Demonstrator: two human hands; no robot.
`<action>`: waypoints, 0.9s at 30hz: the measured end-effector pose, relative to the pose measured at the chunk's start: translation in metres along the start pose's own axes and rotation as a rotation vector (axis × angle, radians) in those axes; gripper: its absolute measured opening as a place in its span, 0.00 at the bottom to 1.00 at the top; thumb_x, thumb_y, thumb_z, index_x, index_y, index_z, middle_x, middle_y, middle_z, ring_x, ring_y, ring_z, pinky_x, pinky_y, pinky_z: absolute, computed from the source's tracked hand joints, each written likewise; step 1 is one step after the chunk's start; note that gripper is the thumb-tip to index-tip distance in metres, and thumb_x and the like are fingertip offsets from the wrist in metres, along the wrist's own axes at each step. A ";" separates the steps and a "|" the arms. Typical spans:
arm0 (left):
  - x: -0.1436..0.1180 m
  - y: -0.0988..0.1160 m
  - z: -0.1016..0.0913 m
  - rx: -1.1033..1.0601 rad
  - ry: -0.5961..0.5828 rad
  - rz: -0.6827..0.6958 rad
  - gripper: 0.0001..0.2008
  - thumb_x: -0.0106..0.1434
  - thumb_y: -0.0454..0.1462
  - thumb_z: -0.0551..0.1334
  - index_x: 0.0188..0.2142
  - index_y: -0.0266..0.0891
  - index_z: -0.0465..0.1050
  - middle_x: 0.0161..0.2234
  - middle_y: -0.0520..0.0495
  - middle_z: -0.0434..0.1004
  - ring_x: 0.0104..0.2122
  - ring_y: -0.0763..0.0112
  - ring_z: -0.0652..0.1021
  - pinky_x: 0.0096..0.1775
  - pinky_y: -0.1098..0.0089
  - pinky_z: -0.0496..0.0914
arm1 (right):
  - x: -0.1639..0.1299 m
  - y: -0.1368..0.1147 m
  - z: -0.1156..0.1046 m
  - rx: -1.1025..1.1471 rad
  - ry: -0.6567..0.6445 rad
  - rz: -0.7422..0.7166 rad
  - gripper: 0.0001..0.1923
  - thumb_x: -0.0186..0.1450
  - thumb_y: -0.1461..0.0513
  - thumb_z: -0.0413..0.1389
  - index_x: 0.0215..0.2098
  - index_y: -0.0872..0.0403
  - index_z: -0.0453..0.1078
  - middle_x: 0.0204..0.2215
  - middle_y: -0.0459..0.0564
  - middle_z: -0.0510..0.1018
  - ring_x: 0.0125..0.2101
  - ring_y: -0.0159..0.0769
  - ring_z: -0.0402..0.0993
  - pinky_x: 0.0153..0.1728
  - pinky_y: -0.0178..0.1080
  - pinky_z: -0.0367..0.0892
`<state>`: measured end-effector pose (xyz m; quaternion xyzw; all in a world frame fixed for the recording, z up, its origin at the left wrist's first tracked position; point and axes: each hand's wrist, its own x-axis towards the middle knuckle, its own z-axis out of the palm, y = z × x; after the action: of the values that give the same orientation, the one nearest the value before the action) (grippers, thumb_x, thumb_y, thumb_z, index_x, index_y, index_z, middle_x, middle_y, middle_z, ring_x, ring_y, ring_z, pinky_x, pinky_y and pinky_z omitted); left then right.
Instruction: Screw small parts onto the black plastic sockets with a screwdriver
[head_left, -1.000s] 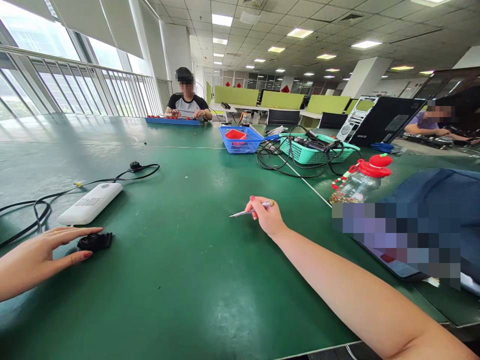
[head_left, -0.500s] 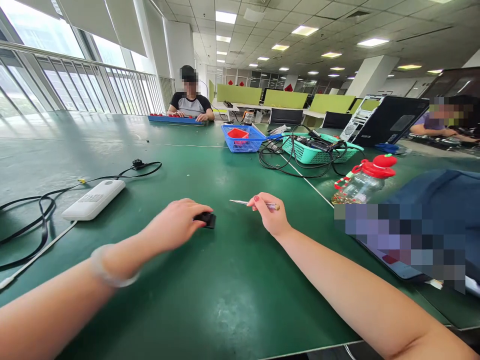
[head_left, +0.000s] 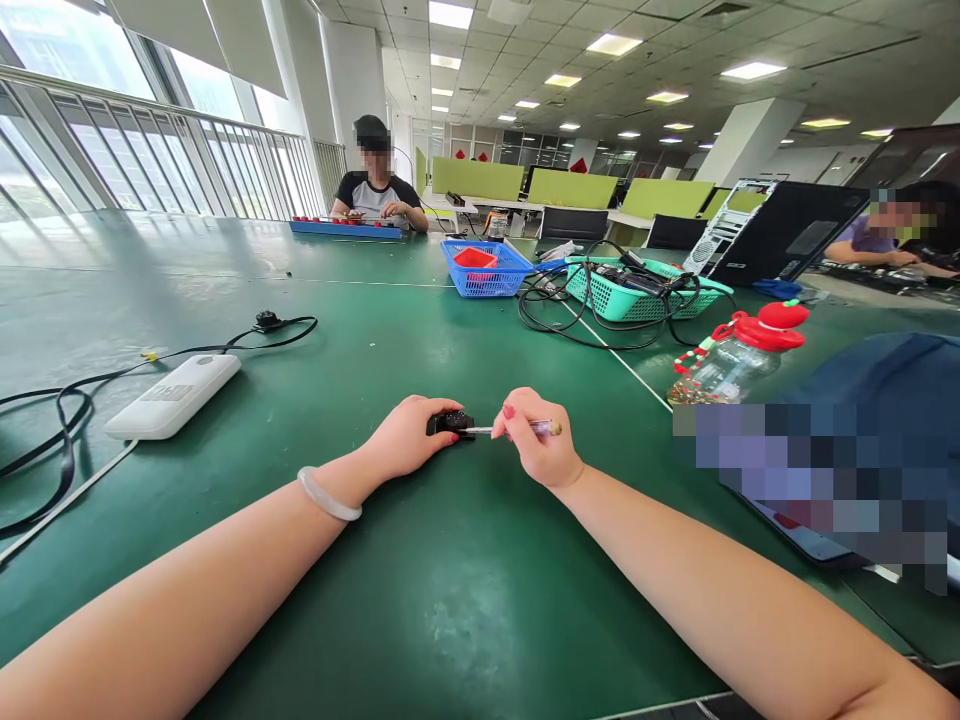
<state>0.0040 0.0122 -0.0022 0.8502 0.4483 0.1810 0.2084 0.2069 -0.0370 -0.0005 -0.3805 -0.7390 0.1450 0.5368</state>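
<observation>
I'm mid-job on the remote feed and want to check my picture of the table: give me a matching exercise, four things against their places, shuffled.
Things:
1. Small black part
2. Slim tool
3. White device
4. Red container

Places:
A. Inside the blue basket
B. In the right hand
C. On the green tabletop, left of both hands
D. In the left hand

Pairs: 1-D, 2-B, 3-C, 4-A
</observation>
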 end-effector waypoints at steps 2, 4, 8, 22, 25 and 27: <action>0.000 0.001 0.001 0.003 0.009 -0.012 0.20 0.60 0.44 0.60 0.52 0.47 0.71 0.51 0.49 0.77 0.52 0.58 0.73 0.55 0.57 0.67 | 0.000 -0.002 0.001 -0.078 -0.057 -0.108 0.22 0.68 0.57 0.46 0.19 0.50 0.68 0.16 0.45 0.72 0.21 0.33 0.65 0.40 0.44 0.65; 0.001 0.002 0.001 0.003 0.012 -0.017 0.20 0.60 0.44 0.61 0.52 0.47 0.72 0.51 0.49 0.77 0.52 0.58 0.72 0.55 0.57 0.67 | 0.000 -0.003 0.002 -0.144 -0.103 -0.200 0.19 0.67 0.60 0.47 0.20 0.50 0.68 0.16 0.43 0.73 0.20 0.32 0.63 0.40 0.44 0.64; 0.001 0.001 0.001 -0.007 0.010 -0.010 0.20 0.60 0.43 0.61 0.52 0.48 0.71 0.51 0.50 0.77 0.53 0.58 0.72 0.56 0.58 0.67 | 0.000 -0.007 0.002 -0.230 -0.135 -0.350 0.16 0.66 0.63 0.47 0.22 0.50 0.67 0.18 0.43 0.74 0.21 0.31 0.64 0.38 0.42 0.64; 0.002 -0.003 0.003 -0.003 0.015 -0.011 0.20 0.60 0.42 0.60 0.52 0.48 0.71 0.51 0.49 0.77 0.52 0.58 0.73 0.56 0.56 0.67 | 0.002 -0.012 0.002 -0.435 -0.285 -0.545 0.13 0.64 0.63 0.50 0.21 0.50 0.66 0.17 0.42 0.68 0.22 0.32 0.59 0.41 0.43 0.62; 0.002 -0.003 0.002 -0.007 0.013 -0.010 0.20 0.59 0.42 0.60 0.52 0.48 0.71 0.51 0.50 0.77 0.52 0.58 0.73 0.56 0.56 0.67 | 0.002 -0.010 0.001 -0.438 -0.305 -0.601 0.13 0.63 0.63 0.52 0.20 0.50 0.65 0.17 0.42 0.66 0.21 0.31 0.57 0.38 0.42 0.61; 0.002 -0.002 0.002 -0.007 0.008 -0.007 0.20 0.59 0.42 0.61 0.52 0.48 0.71 0.51 0.50 0.77 0.52 0.58 0.73 0.55 0.57 0.67 | 0.003 -0.008 -0.001 -0.437 -0.260 -0.603 0.13 0.63 0.64 0.51 0.21 0.50 0.66 0.17 0.42 0.68 0.21 0.31 0.58 0.37 0.41 0.61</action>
<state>0.0042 0.0147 -0.0048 0.8472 0.4513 0.1853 0.2104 0.2045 -0.0401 0.0070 -0.2302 -0.8929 -0.1327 0.3635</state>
